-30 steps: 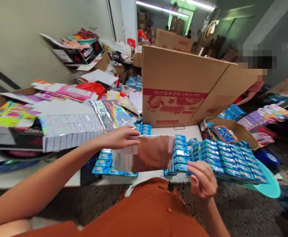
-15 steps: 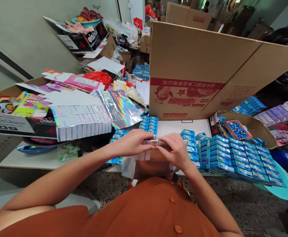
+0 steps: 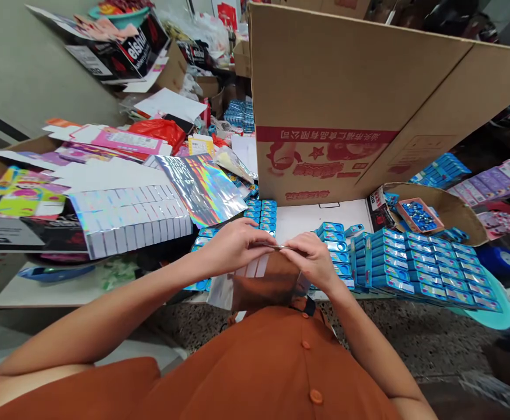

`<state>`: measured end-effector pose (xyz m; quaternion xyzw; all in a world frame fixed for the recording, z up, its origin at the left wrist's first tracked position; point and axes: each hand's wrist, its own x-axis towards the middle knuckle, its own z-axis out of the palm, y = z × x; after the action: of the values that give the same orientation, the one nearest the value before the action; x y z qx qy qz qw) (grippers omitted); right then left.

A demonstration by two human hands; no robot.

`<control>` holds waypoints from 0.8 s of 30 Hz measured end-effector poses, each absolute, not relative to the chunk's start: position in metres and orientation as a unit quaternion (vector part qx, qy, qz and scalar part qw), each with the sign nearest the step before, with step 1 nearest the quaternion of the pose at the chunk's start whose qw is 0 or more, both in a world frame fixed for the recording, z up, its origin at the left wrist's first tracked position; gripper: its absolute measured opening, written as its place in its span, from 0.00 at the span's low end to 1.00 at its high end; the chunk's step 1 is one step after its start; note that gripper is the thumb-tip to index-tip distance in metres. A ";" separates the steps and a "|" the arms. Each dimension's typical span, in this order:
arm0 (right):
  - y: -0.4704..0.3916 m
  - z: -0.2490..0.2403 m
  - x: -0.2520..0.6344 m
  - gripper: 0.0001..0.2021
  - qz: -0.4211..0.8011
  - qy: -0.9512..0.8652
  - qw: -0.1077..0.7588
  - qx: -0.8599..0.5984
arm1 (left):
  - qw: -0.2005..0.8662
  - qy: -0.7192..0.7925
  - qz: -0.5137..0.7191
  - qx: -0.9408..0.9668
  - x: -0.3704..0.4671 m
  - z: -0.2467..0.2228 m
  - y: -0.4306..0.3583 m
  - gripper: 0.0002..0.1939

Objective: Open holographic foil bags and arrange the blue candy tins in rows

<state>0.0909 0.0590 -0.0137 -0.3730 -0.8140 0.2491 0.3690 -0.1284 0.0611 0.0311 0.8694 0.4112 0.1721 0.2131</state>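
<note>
Both hands meet in front of my chest at the top edge of a clear plastic bag (image 3: 259, 289), which hangs down below them. Thumb and fingers of my left hand (image 3: 233, 248) pinch the bag's edge from the left. On the right, my right hand (image 3: 314, 259) pinches the same edge, its fingertips close to those of the left. Pale striped pieces show through the plastic under my left hand. Small blue packs (image 3: 261, 211) lie just beyond the hands, and a column of blue packs (image 3: 337, 251) stands to the right of them.
A tall cardboard box (image 3: 325, 87) rises behind the table. Stacked blue packs (image 3: 430, 268) fill the right side, near a tray of small blue items (image 3: 419, 216). At the left are white boxes (image 3: 132, 224), a shiny holographic sheet (image 3: 205, 189) and a carton of colourful packaging (image 3: 10, 230).
The view has tilted down and shifted slightly, so the background sits higher. Both hands keep hold of the bag's edge, with the fingertips flatter along it.
</note>
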 end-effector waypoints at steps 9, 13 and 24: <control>0.060 -0.011 0.081 0.11 0.057 -0.857 0.380 -0.344 | 0.309 0.482 0.206 0.793 -0.131 0.038 0.059 0.12; 0.055 -0.012 0.076 0.12 0.003 -0.863 0.384 -0.329 | 0.367 0.501 0.215 0.754 -0.132 0.039 0.057 0.13; 0.033 -0.021 0.071 0.13 -0.038 -0.855 0.395 -0.334 | 0.436 0.515 0.189 0.713 -0.135 0.029 0.052 0.16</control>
<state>0.0714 0.0332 -0.0206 -0.3336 -0.8552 -0.0378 0.3949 -0.1350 0.0521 0.0291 0.7130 0.5152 0.1889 0.4364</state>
